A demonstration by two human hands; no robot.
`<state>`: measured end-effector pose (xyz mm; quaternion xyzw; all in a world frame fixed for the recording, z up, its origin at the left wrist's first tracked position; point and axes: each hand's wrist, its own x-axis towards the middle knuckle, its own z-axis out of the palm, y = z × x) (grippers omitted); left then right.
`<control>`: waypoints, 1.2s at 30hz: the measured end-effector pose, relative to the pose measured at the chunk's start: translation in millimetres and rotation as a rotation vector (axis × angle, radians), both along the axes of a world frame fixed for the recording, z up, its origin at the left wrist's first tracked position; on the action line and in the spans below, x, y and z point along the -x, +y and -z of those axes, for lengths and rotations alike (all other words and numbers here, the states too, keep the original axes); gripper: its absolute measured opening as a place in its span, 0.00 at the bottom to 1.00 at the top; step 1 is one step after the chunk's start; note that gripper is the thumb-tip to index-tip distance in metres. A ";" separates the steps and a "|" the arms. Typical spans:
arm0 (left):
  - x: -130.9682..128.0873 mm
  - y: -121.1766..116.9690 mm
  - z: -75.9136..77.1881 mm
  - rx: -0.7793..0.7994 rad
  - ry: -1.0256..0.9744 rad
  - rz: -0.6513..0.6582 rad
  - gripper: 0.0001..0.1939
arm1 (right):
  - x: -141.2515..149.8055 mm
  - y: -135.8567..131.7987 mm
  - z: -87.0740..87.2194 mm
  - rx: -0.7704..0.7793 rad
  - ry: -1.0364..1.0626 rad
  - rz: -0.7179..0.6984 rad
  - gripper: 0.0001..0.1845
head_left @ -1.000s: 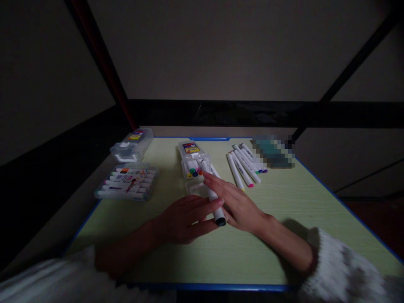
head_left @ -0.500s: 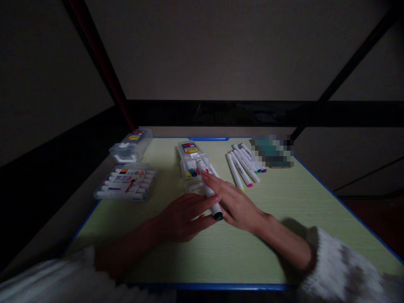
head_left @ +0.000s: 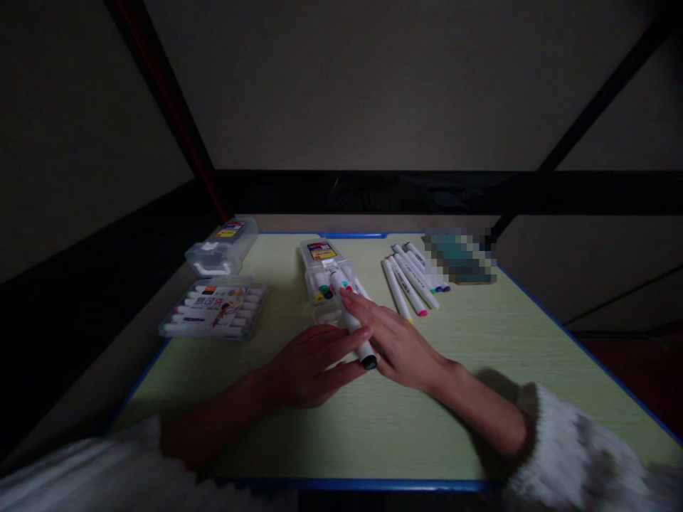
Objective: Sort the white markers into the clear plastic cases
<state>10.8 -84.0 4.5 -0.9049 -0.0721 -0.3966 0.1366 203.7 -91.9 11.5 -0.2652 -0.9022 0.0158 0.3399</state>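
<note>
A white marker [head_left: 353,321] with a black end is held slantwise over the table, its black end toward me. My left hand [head_left: 312,365] grips it near the black end, fingers closed around it. From the other side, my right hand [head_left: 401,346] closes on the same marker, fingertips along its upper barrel. Just beyond the marker's far end lies a clear plastic marker case [head_left: 321,254] with colourful-ended markers in it. A clear lid or tray part [head_left: 326,313] sits in front of that case, partly hidden by my hands.
Several loose white markers [head_left: 410,281] lie to the right of the case. Behind them is a blurred-out flat device [head_left: 459,257]. On the left stand a clear case [head_left: 224,247] and a flat pack of markers [head_left: 213,311]. Blue edging rims the pale green table [head_left: 453,444].
Almost nothing differs. The marker has shifted very slightly in my hands, which stay in the same place.
</note>
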 end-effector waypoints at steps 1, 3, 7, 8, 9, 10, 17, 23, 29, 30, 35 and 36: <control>0.0 0.1 0.0 0.000 -0.001 -0.007 0.10 | 0.0 0.1 -0.2 -0.001 -0.003 0.004 0.30; 0.0 0.3 0.5 -0.011 -0.002 -0.014 0.10 | 0.0 0.2 -0.5 -0.006 -0.009 0.012 0.30; -0.5 1.0 4.0 -0.025 -0.008 -0.021 0.10 | -0.2 0.3 -0.4 -0.014 -0.010 0.033 0.30; -0.6 1.3 4.9 -0.026 -0.015 -0.016 0.10 | -0.2 0.2 0.0 -0.013 -0.009 0.036 0.30; -0.7 1.5 5.6 -0.021 -0.018 -0.015 0.10 | -0.2 0.3 0.4 -0.011 -0.009 0.039 0.29; -0.8 1.6 6.0 -0.018 -0.020 -0.014 0.10 | -0.1 0.4 1.0 -0.010 -0.008 0.040 0.29; -0.7 -0.5 0.4 -0.003 -0.016 -0.019 0.13 | 1.4 1.6 4.2 -0.011 0.086 0.015 0.25; 0.1 -0.5 0.9 0.021 -0.034 -0.010 0.19 | -0.3 0.0 2.3 -0.028 0.114 0.004 0.10; 0.9 0.0 2.8 0.041 -0.052 -0.034 0.19 | -1.7 -1.5 0.6 -0.174 0.021 0.018 0.09; 0.6 -0.1 2.0 0.041 -0.056 -0.032 0.18 | -1.3 -1.9 -0.4 -0.204 0.018 0.015 0.10; -0.4 -0.6 -2.6 -0.009 -0.053 -0.023 0.11 | 0.2 -3.0 -5.0 -0.287 0.022 -0.004 0.10; -0.3 -0.7 -2.8 -0.017 -0.052 -0.030 0.11 | 0.2 -3.0 -5.3 -0.288 0.020 -0.002 0.10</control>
